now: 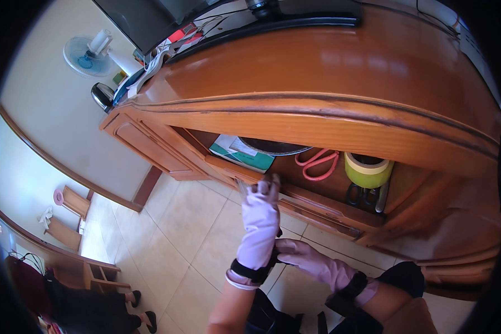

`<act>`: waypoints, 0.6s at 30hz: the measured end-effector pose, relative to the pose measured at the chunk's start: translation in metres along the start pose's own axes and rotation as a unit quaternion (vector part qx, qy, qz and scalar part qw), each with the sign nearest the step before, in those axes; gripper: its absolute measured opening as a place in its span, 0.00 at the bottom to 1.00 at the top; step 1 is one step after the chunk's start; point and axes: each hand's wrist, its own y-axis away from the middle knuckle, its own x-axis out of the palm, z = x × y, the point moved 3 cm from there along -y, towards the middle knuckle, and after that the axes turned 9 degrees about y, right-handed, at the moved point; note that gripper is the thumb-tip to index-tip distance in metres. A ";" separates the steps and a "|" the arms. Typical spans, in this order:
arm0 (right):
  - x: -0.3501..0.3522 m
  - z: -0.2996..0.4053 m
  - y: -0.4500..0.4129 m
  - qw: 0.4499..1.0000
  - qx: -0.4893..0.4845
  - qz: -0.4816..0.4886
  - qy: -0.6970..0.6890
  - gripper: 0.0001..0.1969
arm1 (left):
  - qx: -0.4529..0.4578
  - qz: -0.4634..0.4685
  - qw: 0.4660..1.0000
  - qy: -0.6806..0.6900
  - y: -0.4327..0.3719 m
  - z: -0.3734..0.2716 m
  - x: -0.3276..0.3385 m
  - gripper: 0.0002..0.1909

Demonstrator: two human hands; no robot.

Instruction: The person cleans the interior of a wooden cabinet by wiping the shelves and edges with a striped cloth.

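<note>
My left hand [260,223], in a lilac rubber glove, is at the front board of an open wooden drawer [334,205]. Something clear [241,188] shows beside its fingers; whether they hold it or the board, I cannot tell. My right hand [311,259], gloved alike, has its fingertips by the black strap [250,271] on my left wrist. Inside the drawer lie a green and white box [250,158], a dark round object with a silvery rim [275,146], red scissors handles [318,163], a yellow-green tape roll [368,173] and black-handled scissors [361,195].
The cabinet top [300,62] carries a screen on a black stand [271,25], cables and a power strip [150,69]. A white fan [87,54] and a shiny kettle-like object [103,96] stand farther left. A person in dark clothes [87,307] is on the tiled floor [200,234] at lower left.
</note>
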 end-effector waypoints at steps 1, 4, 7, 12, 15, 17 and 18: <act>0.000 0.006 0.001 1.000 0.003 -0.002 0.002 0.24 | 0.009 -0.008 0.999 -0.034 -0.005 0.007 0.001 0.23; 0.004 0.021 0.004 0.998 0.051 -0.003 0.033 0.22 | -0.112 -0.012 0.993 0.044 -0.005 -0.005 -0.008 0.19; 0.002 0.020 0.003 0.998 0.020 0.037 0.044 0.20 | -0.019 0.010 1.000 -0.018 0.011 -0.029 -0.004 0.22; 0.009 0.030 0.011 0.996 0.070 -0.047 0.030 0.21 | 0.000 -0.029 0.999 -0.041 -0.004 0.012 -0.007 0.23; 0.003 0.022 0.009 0.999 0.026 0.016 0.024 0.22 | 0.014 -0.033 0.999 -0.019 0.006 -0.002 0.003 0.16; 0.004 0.022 0.009 0.999 0.023 0.036 0.009 0.23 | 0.088 -0.062 0.994 -0.032 0.008 -0.014 0.000 0.12; 0.006 0.028 0.015 0.997 0.067 -0.012 0.027 0.22 | 0.063 -0.042 0.997 -0.013 0.003 -0.005 -0.003 0.13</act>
